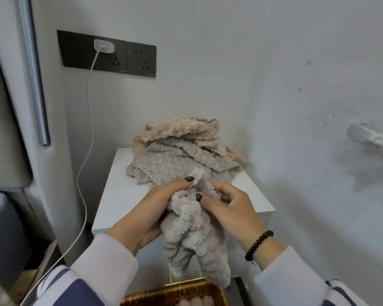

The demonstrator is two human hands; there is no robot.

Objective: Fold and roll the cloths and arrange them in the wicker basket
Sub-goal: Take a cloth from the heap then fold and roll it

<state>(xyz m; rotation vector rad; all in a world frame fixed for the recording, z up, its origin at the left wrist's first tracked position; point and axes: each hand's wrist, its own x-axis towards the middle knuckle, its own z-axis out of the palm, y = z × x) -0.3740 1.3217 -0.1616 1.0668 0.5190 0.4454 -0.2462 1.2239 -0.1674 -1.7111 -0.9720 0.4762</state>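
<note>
White table (119, 195), centre frame: square, smooth, staging our unfolded stock. Pile of cloths (181, 151), on its far side: beige and grey, fluffy, scallop-edged. Grey cloth (192, 235), lower centre: bunched, hanging above the wicker basket (175, 292); our left hand (150, 208) and right hand (228, 208) both pinch its top, presumably finding an edge.

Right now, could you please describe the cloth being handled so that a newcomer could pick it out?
Start at the white table against the wall, where a cloth pile lies. The grey cloth hangs before it, above the wicker basket; it alone is gripped by the left hand and right hand.
</note>
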